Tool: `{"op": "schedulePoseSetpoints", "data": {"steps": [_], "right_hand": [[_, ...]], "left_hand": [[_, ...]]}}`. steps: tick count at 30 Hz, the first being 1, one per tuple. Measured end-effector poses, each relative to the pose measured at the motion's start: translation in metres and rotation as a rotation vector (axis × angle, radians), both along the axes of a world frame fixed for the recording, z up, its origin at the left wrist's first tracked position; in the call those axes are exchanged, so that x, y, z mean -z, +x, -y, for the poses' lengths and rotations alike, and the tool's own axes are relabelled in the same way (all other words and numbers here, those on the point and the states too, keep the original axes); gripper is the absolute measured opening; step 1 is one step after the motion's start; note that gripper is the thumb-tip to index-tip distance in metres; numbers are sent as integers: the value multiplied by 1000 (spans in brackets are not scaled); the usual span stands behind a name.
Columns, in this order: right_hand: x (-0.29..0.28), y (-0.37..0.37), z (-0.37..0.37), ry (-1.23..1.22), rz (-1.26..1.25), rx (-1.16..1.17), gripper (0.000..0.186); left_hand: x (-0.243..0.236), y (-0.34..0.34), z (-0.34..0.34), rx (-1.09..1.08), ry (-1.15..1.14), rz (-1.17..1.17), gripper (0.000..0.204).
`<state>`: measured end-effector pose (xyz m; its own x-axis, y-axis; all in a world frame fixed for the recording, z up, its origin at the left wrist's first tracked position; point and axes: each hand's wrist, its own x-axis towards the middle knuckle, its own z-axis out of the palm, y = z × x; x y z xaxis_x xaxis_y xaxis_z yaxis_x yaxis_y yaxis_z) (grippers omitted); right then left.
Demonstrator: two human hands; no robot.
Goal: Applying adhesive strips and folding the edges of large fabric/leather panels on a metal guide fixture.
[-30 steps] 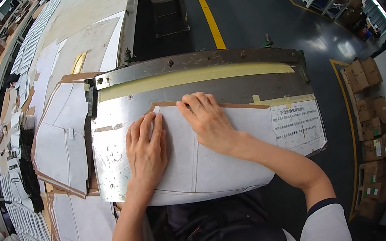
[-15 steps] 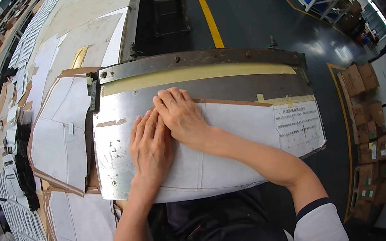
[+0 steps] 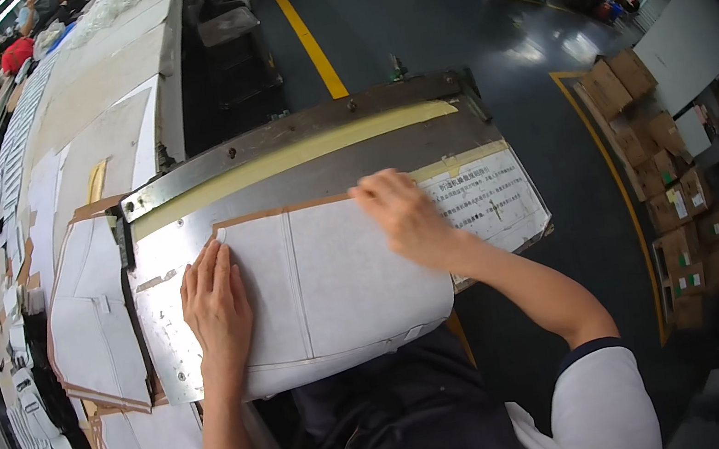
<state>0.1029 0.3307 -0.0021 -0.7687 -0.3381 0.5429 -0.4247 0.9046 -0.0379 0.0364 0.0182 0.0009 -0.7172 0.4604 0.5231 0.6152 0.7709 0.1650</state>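
Observation:
A whitish sewn panel point(image 3: 338, 265) with raised seams and a brown far edge lies on the metal plate point(image 3: 168, 323) of a bench machine. Its near side hangs over the plate's front edge. My left hand point(image 3: 218, 306) lies flat along the panel's left edge, fingers stretched out. At the panel's far right corner, my right hand point(image 3: 405, 216) has its fingers curled and closed on the brown edge. That hand is a little blurred, and its thumb is hidden.
Similar panels point(image 3: 94, 311) are stacked on the left table. A yellow tape strip point(image 3: 303, 160) crosses the plate below a bolted metal bar point(image 3: 272, 138). A printed sheet point(image 3: 490, 196) is taped at the plate's right. Cardboard boxes point(image 3: 660, 152) stand on the floor at right.
My hands were together at the panel's far left edge. Now the right hand is at its far right corner, and the panel sits further left on the plate. The whole view has turned.

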Motion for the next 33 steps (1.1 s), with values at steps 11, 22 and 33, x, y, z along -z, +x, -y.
{"op": "schedulePoseSetpoints", "data": {"steps": [11,22,33], "right_hand": [[-8,-68,46,-333,258,-7,20],[-22,-115,81,-472,656,180,23],[-43,-88,64,-343,721,85,30]], "left_hand": [[9,1,2,5,-19,-49,28],[7,4,0,3,43,-70,25],[5,6,6,26,96,1,35]]}}
